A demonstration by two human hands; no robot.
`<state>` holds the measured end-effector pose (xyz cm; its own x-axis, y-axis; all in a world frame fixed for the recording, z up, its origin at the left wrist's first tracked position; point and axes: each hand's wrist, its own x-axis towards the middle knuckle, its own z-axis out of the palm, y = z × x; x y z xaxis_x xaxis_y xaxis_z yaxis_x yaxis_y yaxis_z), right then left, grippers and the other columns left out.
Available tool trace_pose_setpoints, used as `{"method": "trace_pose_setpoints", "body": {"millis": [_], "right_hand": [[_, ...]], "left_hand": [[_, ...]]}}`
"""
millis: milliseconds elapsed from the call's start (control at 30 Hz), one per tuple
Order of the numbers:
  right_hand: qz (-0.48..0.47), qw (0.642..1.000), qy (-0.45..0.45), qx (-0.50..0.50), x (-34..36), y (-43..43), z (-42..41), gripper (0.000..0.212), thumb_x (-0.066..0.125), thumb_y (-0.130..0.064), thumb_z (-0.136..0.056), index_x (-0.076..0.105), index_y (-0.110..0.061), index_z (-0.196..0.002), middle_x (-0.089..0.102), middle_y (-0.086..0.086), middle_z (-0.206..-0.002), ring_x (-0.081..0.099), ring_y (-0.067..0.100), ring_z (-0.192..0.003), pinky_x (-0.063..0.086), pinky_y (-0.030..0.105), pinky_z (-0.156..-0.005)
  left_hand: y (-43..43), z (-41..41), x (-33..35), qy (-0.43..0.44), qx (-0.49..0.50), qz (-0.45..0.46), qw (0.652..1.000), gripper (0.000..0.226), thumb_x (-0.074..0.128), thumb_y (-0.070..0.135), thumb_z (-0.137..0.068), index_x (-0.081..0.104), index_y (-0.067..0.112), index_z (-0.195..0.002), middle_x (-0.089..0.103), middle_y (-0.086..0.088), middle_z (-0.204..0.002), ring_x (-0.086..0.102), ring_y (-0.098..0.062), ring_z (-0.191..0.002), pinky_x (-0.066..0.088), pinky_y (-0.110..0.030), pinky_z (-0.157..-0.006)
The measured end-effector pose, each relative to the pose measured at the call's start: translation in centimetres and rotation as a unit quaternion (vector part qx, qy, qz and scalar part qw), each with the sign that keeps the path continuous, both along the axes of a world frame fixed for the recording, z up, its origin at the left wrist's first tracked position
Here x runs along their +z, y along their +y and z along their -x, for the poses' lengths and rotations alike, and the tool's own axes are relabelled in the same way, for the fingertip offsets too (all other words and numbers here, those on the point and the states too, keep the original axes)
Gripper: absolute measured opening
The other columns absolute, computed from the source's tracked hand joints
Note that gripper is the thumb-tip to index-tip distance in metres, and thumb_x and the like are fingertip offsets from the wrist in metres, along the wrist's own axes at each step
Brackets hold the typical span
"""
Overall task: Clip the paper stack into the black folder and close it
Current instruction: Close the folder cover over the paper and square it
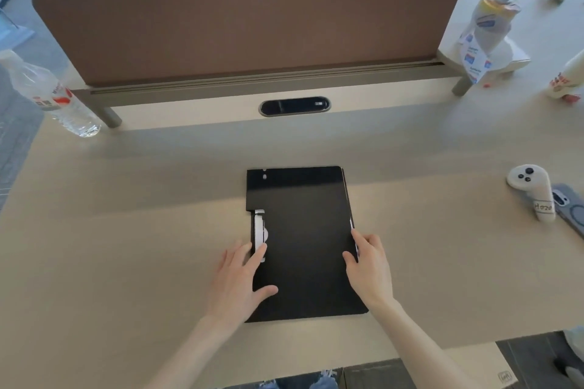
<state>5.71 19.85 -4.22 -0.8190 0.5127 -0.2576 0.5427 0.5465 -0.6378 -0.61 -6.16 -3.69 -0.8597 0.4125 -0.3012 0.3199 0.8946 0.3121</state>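
Note:
The black folder [300, 240] lies shut and flat on the beige desk in front of me, its long side running away from me. A white clip part [259, 230] shows through a cutout on its left edge. My left hand [240, 278] rests on the folder's left edge, fingers spread, with fingertips at the clip and the thumb on the cover. My right hand [368, 265] touches the right edge, where a thin sliver of white paper [351, 224] peeks out. Most of the paper stack is hidden under the cover.
A brown divider panel [246, 25] stands behind a black cable slot [294, 106]. A plastic water bottle [50, 95] is at far left. At right lie a white controller [534, 189] on a phone [568, 208], plus bags and a bottle [565, 79]. A person stands beyond the divider.

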Motion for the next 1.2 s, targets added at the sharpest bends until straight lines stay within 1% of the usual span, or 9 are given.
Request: {"method": "trace_pose_setpoints", "body": {"millis": [133,200,267,367,567,633,733,1100,1200], "right_hand": [[-0.011,1.0,-0.001,-0.029,-0.1,4.4,1.5,0.048,0.061,-0.014,-0.095,0.053,-0.015,-0.142,0.056,-0.003,-0.117,0.057,0.019,-0.108,0.051,0.035,-0.09],[-0.027,0.999,-0.001,-0.033,0.0,6.6,2.4,0.045,0.061,-0.014,-0.095,0.055,-0.014,-0.14,0.058,-0.002,-0.119,0.057,0.02,-0.11,0.052,0.037,-0.091],[-0.04,0.998,-0.001,-0.038,0.1,8.7,3.5,0.043,0.06,-0.013,-0.095,0.057,-0.012,-0.138,0.06,-0.001,-0.12,0.057,0.022,-0.112,0.052,0.039,-0.092],[-0.055,0.998,-0.005,-0.039,0.1,11.7,5.4,0.042,0.059,-0.014,-0.096,0.058,-0.012,-0.138,0.061,0.0,-0.123,0.057,0.023,-0.114,0.052,0.041,-0.093],[-0.085,0.996,-0.025,-0.009,0.5,15.9,9.4,0.047,0.06,-0.019,-0.096,0.054,-0.011,-0.141,0.057,0.001,-0.136,0.051,0.024,-0.126,0.048,0.039,-0.097],[-0.087,0.996,-0.031,-0.003,0.6,16.8,10.5,0.048,0.061,-0.02,-0.096,0.053,-0.011,-0.142,0.056,0.002,-0.137,0.049,0.025,-0.128,0.046,0.04,-0.1],[-0.091,0.995,-0.039,0.005,0.6,17.6,11.7,0.049,0.06,-0.02,-0.096,0.052,-0.012,-0.143,0.055,0.002,-0.139,0.047,0.024,-0.131,0.045,0.041,-0.101],[-0.091,0.994,-0.054,0.01,0.8,17.6,11.9,0.049,0.059,-0.02,-0.097,0.05,-0.011,-0.144,0.052,0.004,-0.141,0.043,0.024,-0.134,0.044,0.041,-0.102],[-0.095,0.992,-0.072,0.03,1.2,17.3,11.9,0.052,0.057,-0.022,-0.098,0.046,-0.011,-0.147,0.05,0.006,-0.142,0.044,0.026,-0.134,0.046,0.043,-0.102]], "left_hand": [[5.0,1.6,-0.4,0.016,-0.003,-0.013,1.0,0.087,0.08,0.062,-0.069,0.054,0.025,-0.143,0.058,-0.001,-0.133,0.052,-0.032,-0.126,0.047,-0.04,-0.099],[7.5,2.4,-0.3,0.026,-0.004,-0.022,0.999,0.088,0.078,0.063,-0.069,0.052,0.026,-0.145,0.058,0.001,-0.133,0.053,-0.03,-0.123,0.046,-0.039,-0.1],[9.9,3.3,-0.1,0.024,-0.008,-0.028,0.999,0.087,0.07,0.066,-0.077,0.042,0.03,-0.151,0.051,0.005,-0.14,0.046,-0.024,-0.127,0.042,-0.034,-0.103],[13.1,4.9,0.2,0.026,-0.008,-0.038,0.999,0.087,0.062,0.068,-0.082,0.031,0.032,-0.155,0.045,0.007,-0.142,0.042,-0.02,-0.126,0.042,-0.029,-0.1],[17.8,8.5,0.4,0.05,-0.014,-0.027,0.998,0.084,0.062,0.066,-0.084,0.034,0.028,-0.153,0.047,0.003,-0.137,0.044,-0.022,-0.126,0.041,-0.032,-0.104],[18.7,9.6,0.1,0.046,-0.007,-0.026,0.999,0.085,0.063,0.067,-0.083,0.034,0.029,-0.153,0.048,0.003,-0.136,0.046,-0.023,-0.122,0.045,-0.032,-0.099],[19.4,10.5,-0.3,0.039,0.001,-0.024,0.999,0.087,0.064,0.068,-0.081,0.034,0.03,-0.153,0.047,0.001,-0.141,0.049,-0.024,-0.126,0.049,-0.033,-0.097],[19.5,10.5,0.1,0.032,0.002,-0.036,0.999,0.085,0.063,0.066,-0.084,0.031,0.03,-0.154,0.043,0.003,-0.145,0.052,-0.018,-0.127,0.051,-0.03,-0.09],[18.2,11.0,0.3,0.001,0.006,-0.081,0.997,0.082,0.063,0.062,-0.087,0.029,0.032,-0.155,0.042,0.005,-0.147,0.05,-0.017,-0.129,0.052,-0.031,-0.086]]}}
